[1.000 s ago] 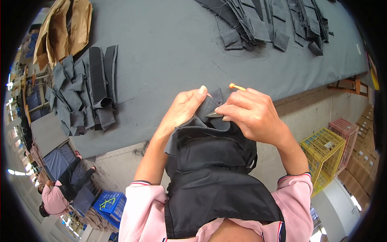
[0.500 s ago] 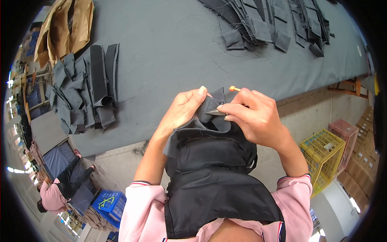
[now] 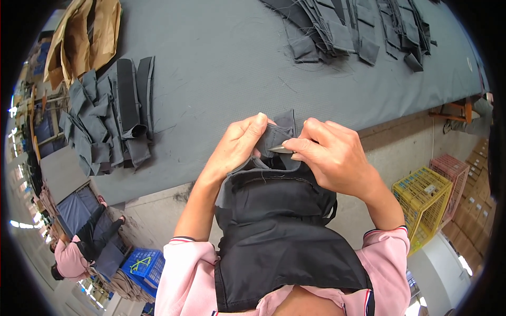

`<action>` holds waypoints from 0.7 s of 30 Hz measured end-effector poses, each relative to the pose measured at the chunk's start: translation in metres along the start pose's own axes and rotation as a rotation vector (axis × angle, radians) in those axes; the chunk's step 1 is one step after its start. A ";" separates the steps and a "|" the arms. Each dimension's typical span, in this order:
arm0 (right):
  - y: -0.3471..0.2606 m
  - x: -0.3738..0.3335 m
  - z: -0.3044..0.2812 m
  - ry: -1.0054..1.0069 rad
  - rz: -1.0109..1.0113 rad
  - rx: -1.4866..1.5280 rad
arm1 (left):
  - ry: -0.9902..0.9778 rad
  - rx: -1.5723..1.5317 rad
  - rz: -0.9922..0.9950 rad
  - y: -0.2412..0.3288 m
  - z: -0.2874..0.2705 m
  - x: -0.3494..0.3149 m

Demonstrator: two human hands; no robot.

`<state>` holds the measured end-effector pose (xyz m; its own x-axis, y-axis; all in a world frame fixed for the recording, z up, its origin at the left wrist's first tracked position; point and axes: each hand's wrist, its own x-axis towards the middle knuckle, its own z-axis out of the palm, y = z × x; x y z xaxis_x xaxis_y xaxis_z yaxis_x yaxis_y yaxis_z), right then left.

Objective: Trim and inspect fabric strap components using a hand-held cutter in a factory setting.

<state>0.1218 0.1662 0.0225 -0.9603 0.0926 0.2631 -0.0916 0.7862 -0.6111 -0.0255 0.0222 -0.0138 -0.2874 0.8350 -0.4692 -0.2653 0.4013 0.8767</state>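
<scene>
My left hand [image 3: 238, 141] pinches a dark grey fabric piece [image 3: 283, 122] between thumb and fingers, just past the table's near edge. My right hand [image 3: 333, 152] is closed on a small tool with a pointed metal blade [image 3: 281, 149]; its handle is hidden in the fist, so the exact kind does not show. The blade lies against the grey cloth, near a stitched seam. Loose folds of the piece hang toward me over my black apron [image 3: 274, 203].
Grey strips [image 3: 97, 124] lie in a pile on the left of the grey-covered table [image 3: 221, 58], beside brown paper [image 3: 87, 45]. More strips [image 3: 342, 34] with loose threads sit at the far side. Yellow crate [image 3: 421, 197] right; blue crate [image 3: 143, 267] and another person [image 3: 74, 258] left.
My right hand has turned slightly, and the orange-tipped part that stuck out above it no longer shows. The fabric has shifted a little. A person's leg now shows at the far right.
</scene>
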 end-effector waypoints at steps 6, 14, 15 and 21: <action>0.002 -0.005 0.002 0.028 0.064 0.028 | 0.057 0.019 0.041 -0.006 0.001 -0.001; 0.001 -0.011 0.001 0.003 0.115 0.007 | 0.158 0.128 0.195 -0.005 0.008 -0.005; 0.001 -0.012 0.000 0.045 0.152 0.038 | 0.204 0.151 0.241 -0.005 0.010 -0.005; -0.004 -0.020 0.017 0.116 0.353 0.257 | 0.274 0.097 0.370 -0.015 0.021 -0.001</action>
<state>0.1371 0.1508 0.0065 -0.9100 0.4071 0.0787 0.1594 0.5188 -0.8399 -0.0023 0.0235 -0.0243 -0.5820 0.8039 -0.1224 -0.0159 0.1393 0.9901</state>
